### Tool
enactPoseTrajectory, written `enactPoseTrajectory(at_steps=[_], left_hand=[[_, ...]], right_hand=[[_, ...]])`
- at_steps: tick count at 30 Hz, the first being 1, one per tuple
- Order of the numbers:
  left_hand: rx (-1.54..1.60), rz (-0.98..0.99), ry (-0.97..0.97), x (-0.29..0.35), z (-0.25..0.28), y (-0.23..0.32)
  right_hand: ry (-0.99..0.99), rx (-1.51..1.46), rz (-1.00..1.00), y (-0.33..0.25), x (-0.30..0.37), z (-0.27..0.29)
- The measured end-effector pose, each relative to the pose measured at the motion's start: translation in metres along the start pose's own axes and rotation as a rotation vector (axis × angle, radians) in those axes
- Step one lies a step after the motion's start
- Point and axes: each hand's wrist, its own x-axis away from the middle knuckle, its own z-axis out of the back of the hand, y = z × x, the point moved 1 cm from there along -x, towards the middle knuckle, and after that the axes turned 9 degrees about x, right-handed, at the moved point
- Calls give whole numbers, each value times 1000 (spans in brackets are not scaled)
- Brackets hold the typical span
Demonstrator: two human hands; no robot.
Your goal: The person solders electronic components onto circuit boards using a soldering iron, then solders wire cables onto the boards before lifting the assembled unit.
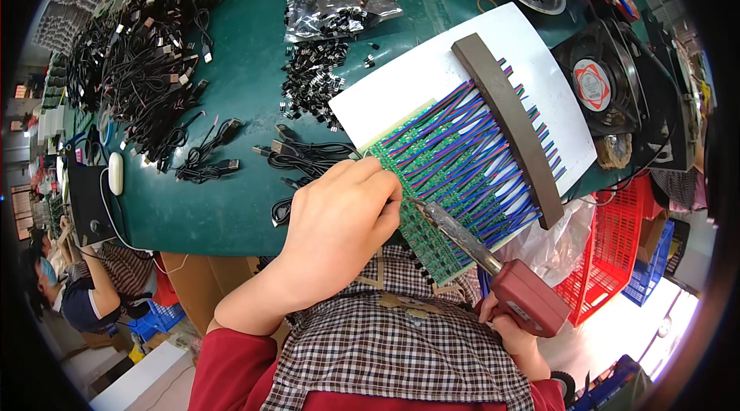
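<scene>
The person's left hand [343,214] is curling inward, thumb and fingertips drawing together at the near-left edge of the green circuit board panel [429,247]; whether the fingertips are pinching a wire or a cable end, one cannot tell, since the knuckles are hiding it. The right hand [515,331] is gripping the red handle of a soldering tool [532,299], its metal barrel reaching up and leftward so that the tip is pointing close to the left fingertips; contact with the board is too small to make out.

The panel is lying just right of the left hand, above and left of the right hand. Blue and purple wires [455,164] are running from it, away from the left hand, beneath a dark bar [510,127] that is pressing across them on a white sheet [412,79]. Black cables [308,155] are lying just beyond the left hand, and small black connectors [310,79] are sitting farther out.

Judging by this pose, the person is probably soldering a joint at the panel's edge. The next move seems to be calling for a steady left hand and a precisely placed tip, with the fingertips staying clear of the hot metal.
</scene>
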Motion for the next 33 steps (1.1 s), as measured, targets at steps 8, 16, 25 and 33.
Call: enactPoseTrajectory(at_steps=[8,16,25,33], left_hand=[[-17,-4,7,1,-1,-1],[-70,-70,45,4,-3,-4],[-209,-251,223,19,14,-3],[-327,262,695,35,99,-118]], right_hand=[[16,246,126,3,1,4],[8,-359,-90,-31,-1,5],[254,-351,203,1,-16,4],[262,-344,188,-8,-17,0]])
